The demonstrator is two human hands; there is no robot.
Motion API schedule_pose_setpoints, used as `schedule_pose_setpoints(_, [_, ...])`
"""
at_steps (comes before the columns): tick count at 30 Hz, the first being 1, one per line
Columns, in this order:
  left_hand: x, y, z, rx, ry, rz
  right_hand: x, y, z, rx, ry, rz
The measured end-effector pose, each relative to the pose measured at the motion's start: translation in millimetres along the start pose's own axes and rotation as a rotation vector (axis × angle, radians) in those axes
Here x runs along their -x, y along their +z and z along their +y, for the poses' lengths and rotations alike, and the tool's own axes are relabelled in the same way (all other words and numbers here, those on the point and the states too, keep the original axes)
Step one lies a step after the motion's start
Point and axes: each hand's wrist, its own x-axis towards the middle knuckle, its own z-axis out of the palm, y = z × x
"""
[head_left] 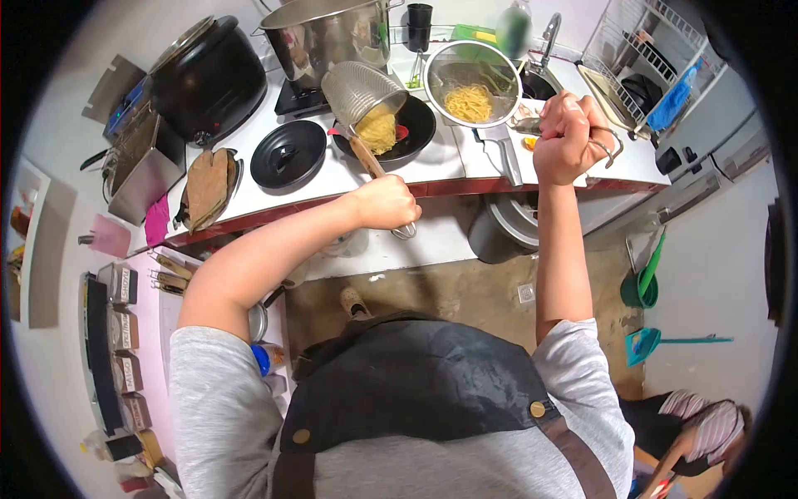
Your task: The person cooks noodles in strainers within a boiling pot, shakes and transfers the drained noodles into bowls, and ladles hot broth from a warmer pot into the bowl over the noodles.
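Observation:
My left hand (385, 203) is closed round the wooden handle of a deep strainer basket (353, 91), tipped over a black pan (421, 125). Yellow noodles (378, 131) lie at the basket's mouth and in the pan, beside something red. My right hand (573, 137) grips the handle of a round mesh strainer (432, 71), raised above the counter, with more yellow noodles (470, 103) inside. A knife (504, 154) lies on the counter below the round strainer.
Left of the pan is a black plate (288, 155). Behind stand a large steel pot (332, 37) and a black cooker (212, 87). A sink tap (551, 37) and a dish rack (640, 58) are at the right. Another person (706, 432) bends at lower right.

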Motion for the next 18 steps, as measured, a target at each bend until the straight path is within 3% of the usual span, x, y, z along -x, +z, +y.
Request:
schedule_pose_setpoints(5, [6,-9,-11,-0.080,-0.035,-0.106,1,1,11,0.168,0.010,-0.129])
schedule_pose_setpoints(10, [26,-20,-31,-0.144,0.029,0.003,-2,12,33,0.163,-0.114,-0.297])
schedule_pose_setpoints(13, [47,-77,-43,0.126,-0.104,0.369,-4,40,32,0.238,-0.201,-0.413])
schedule_pose_setpoints(17, [79,-167,-48,0.072,-0.578,1.230,-2,102,29,0.191,-0.381,-0.499])
schedule_pose_setpoints(18, [109,-178,-57,-0.292,-0.706,1.118,3,117,32,0.185,-0.410,-0.538])
